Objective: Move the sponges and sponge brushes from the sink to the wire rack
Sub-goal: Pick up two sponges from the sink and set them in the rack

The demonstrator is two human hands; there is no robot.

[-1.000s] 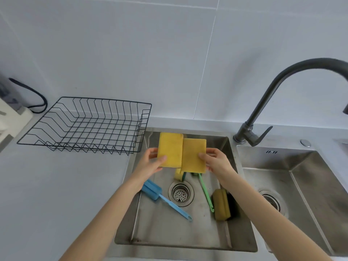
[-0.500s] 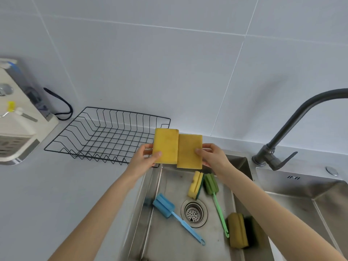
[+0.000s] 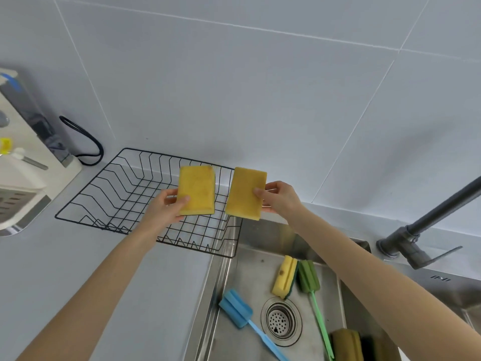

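Note:
My left hand [image 3: 164, 210] grips a flat yellow sponge [image 3: 197, 189] above the right part of the black wire rack [image 3: 109, 188]. My right hand [image 3: 281, 198] pinches a second yellow sponge [image 3: 244, 193] over the rack's right edge. The two sponges are a little apart. In the steel sink [image 3: 226, 272] lie a yellow-green sponge [image 3: 284, 276], a green sponge brush [image 3: 309, 280], a blue sponge brush [image 3: 235, 308] and a dark yellow sponge [image 3: 347, 345] at the bottom edge.
A dark faucet [image 3: 426, 225] stands to the right of the sink. A white appliance [image 3: 23, 162] with a black cable [image 3: 86, 139] sits at the left, beside the rack. The drain [image 3: 281, 320] is in the sink floor. A tiled wall rises behind.
Both hands have carried the two sponges up and left, from above the sink to over the rack. The sponges overlapped before and are now separated.

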